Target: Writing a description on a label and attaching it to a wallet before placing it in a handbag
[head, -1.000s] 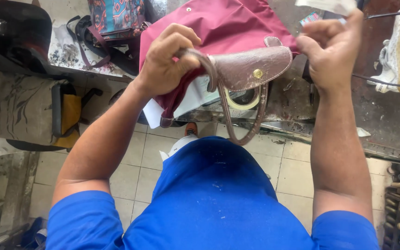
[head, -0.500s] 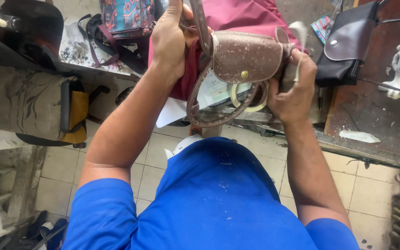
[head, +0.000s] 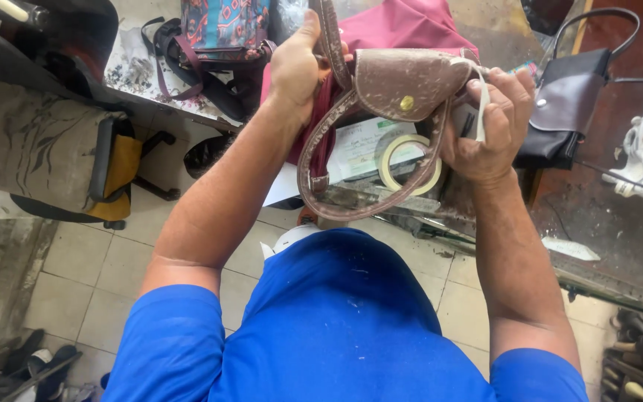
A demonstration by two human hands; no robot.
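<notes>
Maroon fabric handbag with a worn brown leather flap [head: 411, 78] and brass snap, held up between both hands above the edge of a cluttered, paint-spattered workbench [head: 143, 67]. The bag's two brown leather handles [head: 321, 186] hang down in a loop toward the person's blue shirt [head: 336, 320].

Left hand [head: 297, 67]: closed around the bag's upper left edge where a handle meets the flap, thumb raised against the strap; fingers curled behind and mostly hidden.

Right hand [head: 493, 126]: closed on the right end of the leather flap, fingertips pinched together over a narrow pale strip [head: 483, 112] that hangs from that corner. Whether the strip is tape or a tag cannot be told. The hands are apart, one at each end of the flap.

Surroundings: a roll of beige adhesive tape [head: 409, 164] lies on white printed papers [head: 359, 149] on the bench, directly behind the hanging handles. A dark brown leather shoulder bag with a thin strap [head: 571, 112] lies just right of the right hand. A patterned multicolour backpack [head: 221, 26] lies on the bench left of the left hand. A chair with floral cloth cover [head: 39, 141] stands on the tiled floor at far left.
</notes>
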